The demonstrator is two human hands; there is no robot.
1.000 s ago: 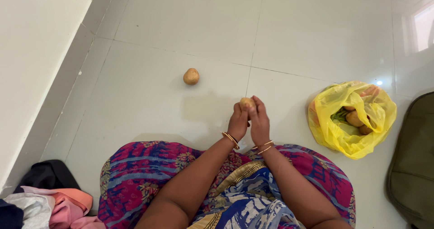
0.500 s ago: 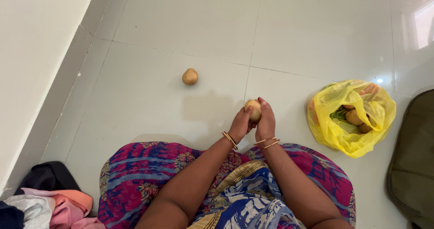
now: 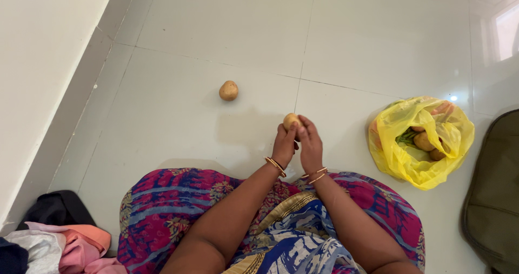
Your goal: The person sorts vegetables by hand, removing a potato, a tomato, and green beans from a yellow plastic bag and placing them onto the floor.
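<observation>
Brown, round potato (image 3: 291, 121) sits gripped between our left hand (image 3: 284, 144) and right hand (image 3: 310, 147); one tan potato (image 3: 228, 90) lies on the floor, more wait in the yellow plastic bag (image 3: 419, 144).

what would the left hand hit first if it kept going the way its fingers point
The left hand points up the picture, away from the body, and already grips the potato together with the right hand. Beyond that potato the line looks free: only bare tiled floor. The loose potato lies off to the left, though depth is unclear.
</observation>
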